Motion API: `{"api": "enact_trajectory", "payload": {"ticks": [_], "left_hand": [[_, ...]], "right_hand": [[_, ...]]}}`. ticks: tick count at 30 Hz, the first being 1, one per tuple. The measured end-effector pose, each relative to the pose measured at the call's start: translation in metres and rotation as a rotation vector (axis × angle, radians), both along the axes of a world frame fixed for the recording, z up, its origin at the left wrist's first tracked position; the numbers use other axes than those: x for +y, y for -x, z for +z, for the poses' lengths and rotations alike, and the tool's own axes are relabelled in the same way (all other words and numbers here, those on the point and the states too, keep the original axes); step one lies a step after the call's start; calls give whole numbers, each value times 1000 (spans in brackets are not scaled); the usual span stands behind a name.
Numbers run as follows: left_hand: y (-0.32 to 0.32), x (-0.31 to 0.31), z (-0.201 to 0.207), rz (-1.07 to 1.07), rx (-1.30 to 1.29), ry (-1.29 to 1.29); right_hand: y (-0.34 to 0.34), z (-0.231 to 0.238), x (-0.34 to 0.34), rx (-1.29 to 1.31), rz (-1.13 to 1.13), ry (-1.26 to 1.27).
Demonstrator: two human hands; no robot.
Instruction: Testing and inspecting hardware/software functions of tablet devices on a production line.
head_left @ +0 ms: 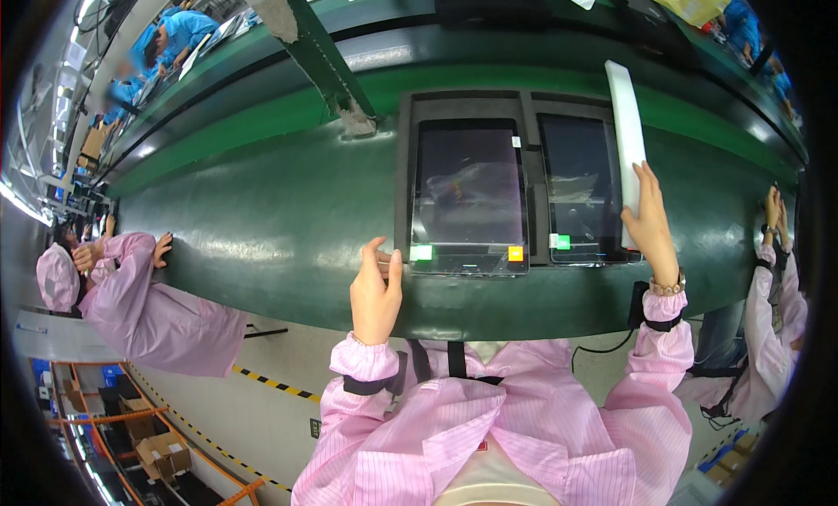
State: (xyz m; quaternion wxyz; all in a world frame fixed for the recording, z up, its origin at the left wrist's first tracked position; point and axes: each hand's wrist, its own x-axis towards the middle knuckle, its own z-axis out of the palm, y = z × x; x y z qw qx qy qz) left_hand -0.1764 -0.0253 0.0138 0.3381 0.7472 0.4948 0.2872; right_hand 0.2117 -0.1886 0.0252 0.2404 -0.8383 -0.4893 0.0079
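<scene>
A dark grey foam tray [404, 174] lies on the green table with two black-screened panels in its recesses. The left panel [467, 187] has green, orange and white stickers; the right panel [580, 183] has a green and a white one. Clear film shows at their lower edges. My right hand [650, 222] grips a long white strip [626, 139] along the tray's right side, thumb on its left and fingers on its right. It partly covers the tray's right edge. At the tray's lower left corner is my left hand [375, 292], fingers loosely bent and apart, with nothing seen in it.
A green metal post [323, 65] with chipped paint rises behind the tray. A person in pink [140, 279] sits at the left; another person's hands [773, 213] are at the far right. Yellow material [690, 0] lies at the back right.
</scene>
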Motion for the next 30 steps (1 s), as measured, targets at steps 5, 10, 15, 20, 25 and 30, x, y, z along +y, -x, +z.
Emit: {"api": "enact_trajectory", "payload": {"ticks": [5,10,15,20,25,30], "left_hand": [[11,-10,-7,2,-43,60],[11,-21,-9,-6,-395,517],[-2,-9,16,-91,-400,654],[-21,11,26,-180,-458,774],[-53,32,25,-165,-613,1143],[-74,37,22,-82,-783,1052]], "right_hand": [[-8,7,-17,-14,-121,-64],[-28,-7,-54,11,-227,-87],[-26,-22,-80,279,-198,-75],[-21,-18,-101,312,-142,-135],[-13,-3,-101,459,-266,7],[-5,1,-108,15,-256,-80]]}}
